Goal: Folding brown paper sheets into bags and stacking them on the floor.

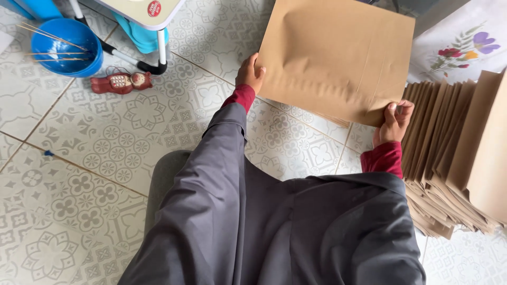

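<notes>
Both hands held one large brown paper sheet (338, 55) above the patterned tiled floor (79, 174); the left hand (250, 74) was closed on the sheet's left edge, thumb on top and fingers hidden beneath; the right hand (393, 123) pinched the sheet's near right corner, thumb over the paper and fingers curled behind it. The sheet hung flat and slightly creased, tilted with its far edge running out of the top of the view; both arms wore red cuffs under wide grey sleeves (222, 174).

Just right of the right hand stood a thick stack of brown paper bags (454, 158), leaning in a fanned row at the right edge of the floor; behind it lay a white cloth with printed flowers (465, 50). Towards the far left corner of the floor sat a blue bowl (68, 47) with thin sticks across it; beside it lay a small red toy phone (120, 82); a white-legged stand with a round red label (153, 8) stood just behind the toy.
</notes>
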